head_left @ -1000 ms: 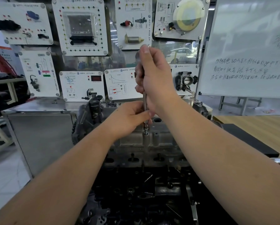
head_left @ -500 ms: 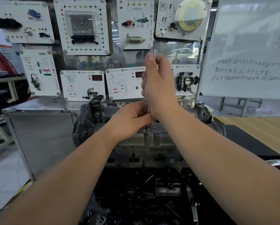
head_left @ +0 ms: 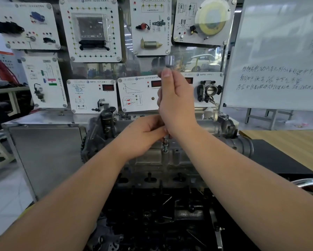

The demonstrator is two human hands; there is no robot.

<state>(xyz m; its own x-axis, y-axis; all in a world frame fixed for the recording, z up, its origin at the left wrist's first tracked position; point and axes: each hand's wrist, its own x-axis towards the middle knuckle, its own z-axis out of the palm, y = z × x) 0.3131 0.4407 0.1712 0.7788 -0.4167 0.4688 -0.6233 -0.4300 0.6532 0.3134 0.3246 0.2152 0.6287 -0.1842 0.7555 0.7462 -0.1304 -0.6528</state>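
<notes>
Gripping the tool (head_left: 169,61) — right hand (head_left: 177,105); bolt (head_left: 165,144) in engine (head_left: 152,160) hole.

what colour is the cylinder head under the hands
The cylinder head is dull silver-grey, head view.

The one view comes from a wide-angle camera on the person's head, facing forward and down. It sits near the grey cast-metal engine block (head_left: 152,160), with the left hand (head_left: 146,131) and right hand (head_left: 177,105) on a slim upright metal driver (head_left: 169,61) at centre frame. Beyond stand white wall-mounted training panels (head_left: 90,29) and, at right, a handwritten whiteboard (head_left: 278,51).
</notes>
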